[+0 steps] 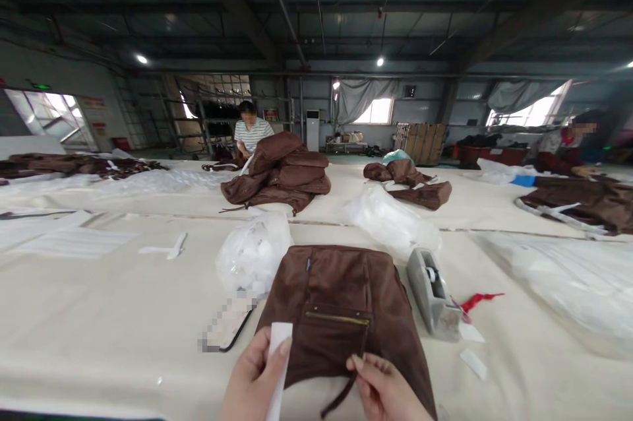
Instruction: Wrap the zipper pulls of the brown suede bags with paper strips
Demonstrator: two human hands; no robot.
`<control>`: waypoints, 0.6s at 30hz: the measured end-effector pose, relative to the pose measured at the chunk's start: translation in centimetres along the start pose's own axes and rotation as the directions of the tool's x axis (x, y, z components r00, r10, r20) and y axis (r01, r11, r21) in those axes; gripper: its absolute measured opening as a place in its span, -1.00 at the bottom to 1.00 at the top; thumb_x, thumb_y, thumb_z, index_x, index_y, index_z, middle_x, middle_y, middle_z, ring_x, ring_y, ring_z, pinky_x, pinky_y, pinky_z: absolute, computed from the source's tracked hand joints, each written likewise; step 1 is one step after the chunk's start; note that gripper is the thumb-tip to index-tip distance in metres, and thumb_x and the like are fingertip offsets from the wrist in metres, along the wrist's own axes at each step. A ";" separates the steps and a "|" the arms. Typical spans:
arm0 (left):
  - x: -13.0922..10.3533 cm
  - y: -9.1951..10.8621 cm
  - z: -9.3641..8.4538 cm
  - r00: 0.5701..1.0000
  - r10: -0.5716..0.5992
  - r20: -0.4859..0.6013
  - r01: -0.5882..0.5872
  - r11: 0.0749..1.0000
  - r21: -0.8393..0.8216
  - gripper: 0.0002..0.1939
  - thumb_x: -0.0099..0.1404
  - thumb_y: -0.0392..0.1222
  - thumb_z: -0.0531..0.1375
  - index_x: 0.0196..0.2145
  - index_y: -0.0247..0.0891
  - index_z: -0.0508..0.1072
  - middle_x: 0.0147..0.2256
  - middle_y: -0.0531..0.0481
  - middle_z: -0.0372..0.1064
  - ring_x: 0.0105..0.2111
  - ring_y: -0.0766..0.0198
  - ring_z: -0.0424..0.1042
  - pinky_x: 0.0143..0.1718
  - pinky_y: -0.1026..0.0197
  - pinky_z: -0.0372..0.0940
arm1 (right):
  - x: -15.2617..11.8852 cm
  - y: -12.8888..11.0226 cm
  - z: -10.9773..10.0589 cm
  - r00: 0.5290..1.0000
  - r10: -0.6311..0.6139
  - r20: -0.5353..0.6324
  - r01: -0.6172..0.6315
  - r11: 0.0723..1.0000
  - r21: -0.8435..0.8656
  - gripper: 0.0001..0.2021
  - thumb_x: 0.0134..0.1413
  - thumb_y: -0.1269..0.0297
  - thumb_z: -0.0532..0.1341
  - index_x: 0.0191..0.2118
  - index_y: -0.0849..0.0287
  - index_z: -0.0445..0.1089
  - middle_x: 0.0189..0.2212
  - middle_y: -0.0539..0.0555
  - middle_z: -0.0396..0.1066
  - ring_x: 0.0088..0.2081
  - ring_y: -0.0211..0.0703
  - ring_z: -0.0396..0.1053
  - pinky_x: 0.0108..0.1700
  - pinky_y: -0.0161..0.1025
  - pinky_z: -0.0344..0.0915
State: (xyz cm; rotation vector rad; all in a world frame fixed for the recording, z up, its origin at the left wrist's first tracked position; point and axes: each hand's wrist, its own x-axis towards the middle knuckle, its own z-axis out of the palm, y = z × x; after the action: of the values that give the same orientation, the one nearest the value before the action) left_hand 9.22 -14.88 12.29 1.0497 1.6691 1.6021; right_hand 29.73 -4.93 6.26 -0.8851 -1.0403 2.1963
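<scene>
On the pale bench (123, 315), the brown bag (341, 276) lies just beyond both grips, the left hand (260, 375) pinching a white strip (279, 348), the right hand (378, 381) a dark strap (341, 398) that could twist if tugged askew.

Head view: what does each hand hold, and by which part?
The left hand holds a white strip near its upper end; the right hand pinches a dark strap above its lower end.
</scene>
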 end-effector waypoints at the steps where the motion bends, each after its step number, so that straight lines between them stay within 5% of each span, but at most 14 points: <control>1: -0.2 0.5 -0.4 0.998 -0.006 0.056 0.005 1.000 0.024 -0.59 0.14 0.18 0.23 -0.35 -0.27 0.45 -0.48 0.05 0.38 -0.42 0.25 0.37 -0.36 0.27 0.29 | -0.3 -0.2 0.4 1.000 -0.026 0.006 0.027 0.999 -0.028 -0.52 -0.30 -0.12 0.42 -0.43 0.25 0.45 -0.77 -0.17 0.11 -0.78 -0.51 -0.11 -0.70 -0.41 -0.25; 4: -1.0 1.0 -1.7 0.986 -0.035 0.164 0.011 0.989 0.146 -0.62 0.09 0.10 0.29 -0.54 -0.29 0.35 -0.59 0.14 0.20 -0.54 0.38 0.19 -0.51 0.35 0.13 | -1.8 -0.8 0.8 0.994 -0.085 0.069 0.096 0.980 -0.173 -0.61 -0.16 -0.04 0.39 -0.41 0.26 0.51 -0.77 -0.16 0.08 -0.74 -0.48 -0.07 -0.65 -0.40 -0.20; 8: -2.4 0.5 -2.8 0.952 -0.064 0.299 -0.037 0.947 0.320 -0.64 0.15 0.00 0.26 -0.61 -0.30 0.33 -0.60 0.15 0.14 -0.54 0.41 0.13 -0.51 0.35 0.04 | -3.8 -1.9 0.6 0.979 -0.121 0.162 0.161 0.953 -0.258 -0.73 -0.21 0.12 0.44 -0.39 0.21 0.55 -0.50 0.00 0.37 -0.54 -0.37 0.16 -0.50 -0.37 0.09; 10: -3.0 0.1 -2.8 0.918 -0.069 0.391 -0.087 0.926 0.367 -0.63 0.20 0.00 0.23 -0.62 -0.31 0.36 -0.59 0.13 0.16 -0.53 0.41 0.15 -0.49 0.34 0.04 | -4.3 -2.4 0.6 0.979 -0.159 0.125 0.183 0.958 -0.220 -0.75 -0.21 0.14 0.45 -0.40 0.17 0.55 -0.38 0.05 0.42 -0.50 -0.33 0.21 -0.45 -0.33 0.17; 15: -4.0 -0.4 -1.9 0.843 -0.061 0.535 -0.187 0.898 0.398 -0.61 0.25 0.06 0.18 -0.54 -0.31 0.45 -0.58 0.09 0.25 -0.52 0.39 0.21 -0.46 0.33 0.08 | -4.4 -3.0 1.7 0.960 -0.270 -0.078 0.259 0.957 -0.130 -0.72 -0.23 0.07 0.45 -0.41 0.14 0.52 -0.47 0.06 0.46 -0.58 -0.31 0.25 -0.49 -0.29 0.24; 18: -4.3 -0.4 -1.4 0.819 -0.046 0.572 -0.243 0.876 0.418 -0.63 0.25 0.06 0.19 -0.51 -0.30 0.48 -0.58 0.10 0.27 -0.52 0.39 0.21 -0.47 0.33 0.06 | -4.1 -2.7 2.4 0.946 -0.314 -0.084 0.302 0.944 -0.134 -0.73 -0.22 0.08 0.44 -0.40 0.13 0.52 -0.47 0.05 0.47 -0.55 -0.28 0.31 -0.45 -0.28 0.29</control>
State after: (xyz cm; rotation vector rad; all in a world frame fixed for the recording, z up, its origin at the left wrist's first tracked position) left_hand 10.18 -19.30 11.60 1.6944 1.6126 0.7884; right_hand 31.05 -7.35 10.96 -0.8164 -1.1817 1.8256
